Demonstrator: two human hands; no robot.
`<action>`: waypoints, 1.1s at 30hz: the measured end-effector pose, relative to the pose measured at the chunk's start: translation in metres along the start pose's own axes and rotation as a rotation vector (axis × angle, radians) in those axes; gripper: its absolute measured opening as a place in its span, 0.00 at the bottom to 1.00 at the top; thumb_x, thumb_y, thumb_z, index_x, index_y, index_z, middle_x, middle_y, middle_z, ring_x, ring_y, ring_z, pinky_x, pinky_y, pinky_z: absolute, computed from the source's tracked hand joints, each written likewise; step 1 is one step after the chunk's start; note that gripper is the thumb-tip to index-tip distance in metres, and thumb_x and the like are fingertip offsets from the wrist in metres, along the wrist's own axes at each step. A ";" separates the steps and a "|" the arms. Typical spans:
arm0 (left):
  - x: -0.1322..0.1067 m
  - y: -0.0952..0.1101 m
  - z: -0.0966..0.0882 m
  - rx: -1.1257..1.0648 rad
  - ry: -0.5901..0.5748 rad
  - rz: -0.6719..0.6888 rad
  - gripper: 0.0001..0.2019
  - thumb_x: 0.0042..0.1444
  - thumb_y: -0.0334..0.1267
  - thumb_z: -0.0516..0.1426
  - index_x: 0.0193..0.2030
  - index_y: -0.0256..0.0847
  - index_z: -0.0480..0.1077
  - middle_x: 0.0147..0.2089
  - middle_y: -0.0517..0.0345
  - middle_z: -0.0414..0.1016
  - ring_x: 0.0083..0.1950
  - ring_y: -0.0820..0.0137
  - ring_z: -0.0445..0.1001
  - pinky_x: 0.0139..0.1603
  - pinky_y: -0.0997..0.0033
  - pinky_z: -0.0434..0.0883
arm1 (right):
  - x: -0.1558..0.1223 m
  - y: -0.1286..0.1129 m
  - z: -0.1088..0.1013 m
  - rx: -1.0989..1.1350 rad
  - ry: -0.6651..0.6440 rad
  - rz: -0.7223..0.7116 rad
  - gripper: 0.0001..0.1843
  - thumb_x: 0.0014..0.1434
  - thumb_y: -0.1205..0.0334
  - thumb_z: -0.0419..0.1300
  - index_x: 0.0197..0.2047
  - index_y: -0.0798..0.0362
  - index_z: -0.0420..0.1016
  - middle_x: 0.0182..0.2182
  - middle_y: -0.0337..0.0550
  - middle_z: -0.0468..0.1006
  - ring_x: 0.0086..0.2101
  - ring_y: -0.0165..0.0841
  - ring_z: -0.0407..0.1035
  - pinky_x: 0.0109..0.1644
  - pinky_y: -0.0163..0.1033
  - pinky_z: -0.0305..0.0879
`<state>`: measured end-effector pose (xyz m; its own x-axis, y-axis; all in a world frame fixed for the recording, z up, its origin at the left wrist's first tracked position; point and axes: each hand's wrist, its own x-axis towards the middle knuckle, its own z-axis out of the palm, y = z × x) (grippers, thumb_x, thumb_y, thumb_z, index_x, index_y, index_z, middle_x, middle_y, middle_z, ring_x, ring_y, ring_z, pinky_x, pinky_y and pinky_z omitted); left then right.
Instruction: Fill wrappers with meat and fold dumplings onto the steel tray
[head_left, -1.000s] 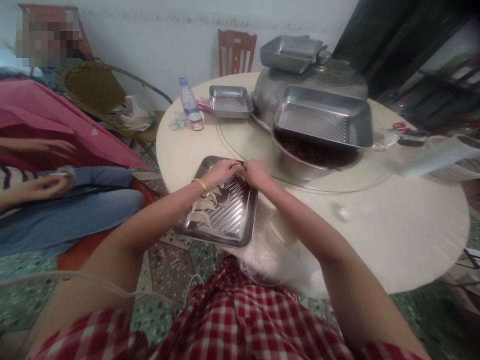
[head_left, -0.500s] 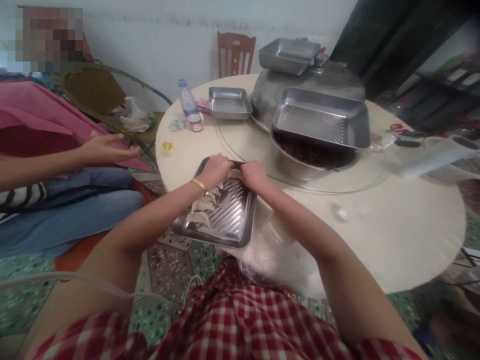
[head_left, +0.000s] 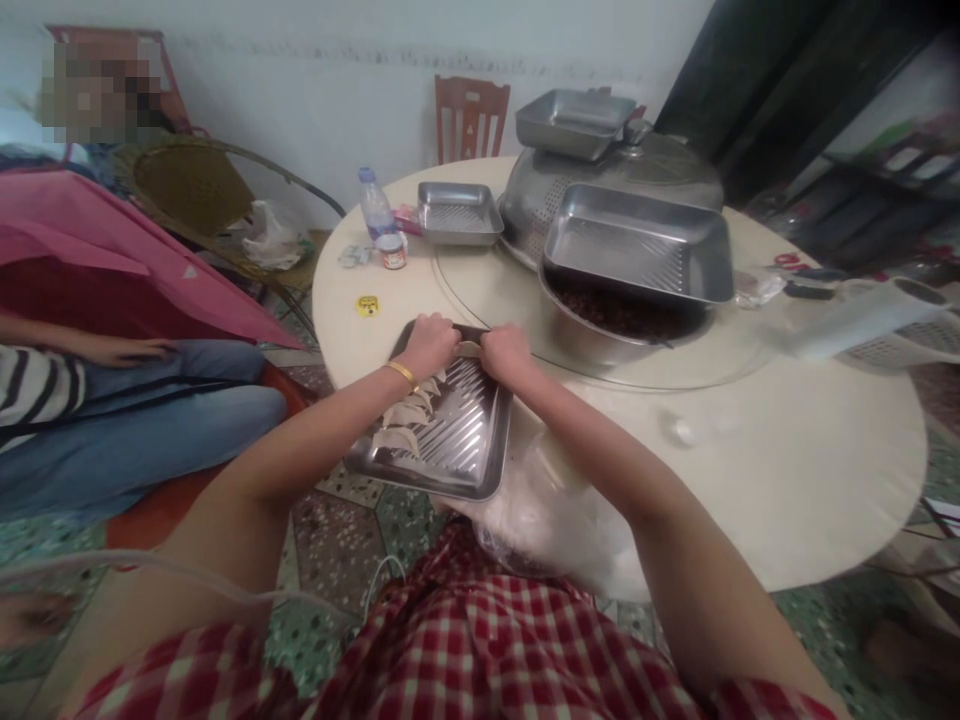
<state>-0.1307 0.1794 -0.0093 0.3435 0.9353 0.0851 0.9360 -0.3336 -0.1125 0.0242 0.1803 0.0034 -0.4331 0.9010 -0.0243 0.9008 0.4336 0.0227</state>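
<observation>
My left hand (head_left: pixel 429 342) and my right hand (head_left: pixel 507 350) meet over the far end of a ribbed metal tray (head_left: pixel 469 445) that overhangs the round table's near edge. Both are closed, pinching a pale dumpling (head_left: pixel 470 349) between them. Several folded dumplings (head_left: pixel 401 418) lie in a row along the tray's left side. A gold bangle (head_left: pixel 403 372) circles my left wrist.
A bowl of dark filling (head_left: pixel 626 312) sits behind under a steel tray (head_left: pixel 637 245); a colander, more trays, a water bottle (head_left: pixel 373 203) and a small jar (head_left: pixel 392 251) stand farther back. A yellow item (head_left: pixel 367 305) lies left. A clear plastic bag (head_left: pixel 547 510) rests on my lap. Another person (head_left: pixel 112 400) sits left.
My hands stay pinching the dumpling over the tray. The person on the left reached out a hand, then drew it back; a small yellow item now lies on the table.
</observation>
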 end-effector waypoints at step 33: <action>0.009 0.001 -0.001 -0.072 -0.043 -0.025 0.14 0.62 0.41 0.52 0.42 0.40 0.79 0.44 0.45 0.81 0.47 0.57 0.72 0.47 0.58 0.60 | -0.004 0.005 0.002 0.005 0.007 0.017 0.18 0.64 0.68 0.49 0.47 0.62 0.79 0.44 0.63 0.81 0.50 0.45 0.71 0.51 0.43 0.65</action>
<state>-0.1266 0.1878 -0.0075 0.3177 0.9472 0.0443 0.9479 -0.3161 -0.0388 0.0303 0.1784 0.0019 -0.4181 0.9082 -0.0169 0.9081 0.4184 0.0178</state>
